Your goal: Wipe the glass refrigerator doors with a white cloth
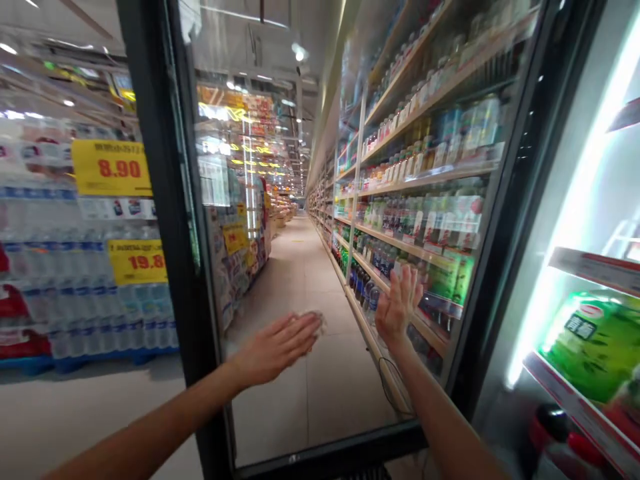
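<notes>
A tall glass door [280, 413] in a black frame stands swung open in front of me. Stretched flat, my left hand [280, 343] is at the glass, its fingers pointing right. A small pale, greyish patch shows around those fingertips; whether it is a cloth or a reflection I cannot make out. Farther right, my right hand [399, 303] is raised at the same pane with the palm turned to the glass and the fingers up and extended. Nothing shows in it.
Lit cooler shelves [595, 407] with a green packet [585, 340] stand at the right. Stacked water bottles [100, 300] with yellow price signs [113, 167] line the left. Through the glass appear an aisle floor [295, 267] and shelves of bottles [415, 160].
</notes>
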`<action>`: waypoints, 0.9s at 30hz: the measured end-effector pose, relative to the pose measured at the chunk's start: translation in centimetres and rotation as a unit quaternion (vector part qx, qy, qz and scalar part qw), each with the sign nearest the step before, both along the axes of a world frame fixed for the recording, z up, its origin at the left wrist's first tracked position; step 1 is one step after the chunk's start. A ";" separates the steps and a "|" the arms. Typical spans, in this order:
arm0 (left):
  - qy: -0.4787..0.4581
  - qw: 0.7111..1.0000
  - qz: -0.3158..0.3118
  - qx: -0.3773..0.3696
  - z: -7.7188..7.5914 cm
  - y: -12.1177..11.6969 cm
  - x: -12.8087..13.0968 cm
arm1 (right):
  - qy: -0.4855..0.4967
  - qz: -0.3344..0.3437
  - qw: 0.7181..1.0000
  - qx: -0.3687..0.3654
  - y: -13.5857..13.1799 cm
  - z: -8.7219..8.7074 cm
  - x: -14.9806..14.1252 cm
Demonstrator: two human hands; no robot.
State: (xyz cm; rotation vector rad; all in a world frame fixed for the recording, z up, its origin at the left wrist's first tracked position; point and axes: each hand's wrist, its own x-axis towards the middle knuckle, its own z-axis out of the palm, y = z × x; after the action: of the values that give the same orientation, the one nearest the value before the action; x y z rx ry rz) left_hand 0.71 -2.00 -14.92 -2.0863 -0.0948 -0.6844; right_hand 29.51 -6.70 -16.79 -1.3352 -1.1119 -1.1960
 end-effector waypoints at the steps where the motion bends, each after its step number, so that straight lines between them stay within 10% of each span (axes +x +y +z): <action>1: 0.003 1.000 0.008 0.003 0.1 0.0 -0.3 | 0.001 0.002 1.000 0.000 0.0 -0.1 0.0; 6: -0.278 0.957 0.080 -0.024 2.9 0.5 -1.9 | 0.011 0.014 1.000 0.006 0.2 -0.2 -0.1; 13: 0.046 0.997 0.009 0.059 -0.4 0.0 -1.2 | 0.002 0.020 1.000 0.013 0.2 -0.1 -0.3; 18: -0.213 0.974 0.076 0.011 3.6 0.3 -0.3 | 0.002 0.013 1.000 0.013 0.3 -0.2 -0.1; 24: 0.075 0.995 0.007 0.065 2.6 -0.6 1.2 | -0.002 0.014 1.000 0.012 0.1 0.0 -0.2; 27: -0.029 0.998 0.037 0.041 4.6 -0.5 2.1 | -0.001 0.010 1.000 0.014 0.2 -0.1 -0.2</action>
State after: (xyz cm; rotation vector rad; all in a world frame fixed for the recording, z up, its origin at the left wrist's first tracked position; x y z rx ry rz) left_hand 2.77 -2.47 -10.30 -1.9757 -0.1728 -0.6931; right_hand 29.33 -6.53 -16.85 -1.2986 -1.1036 -1.1944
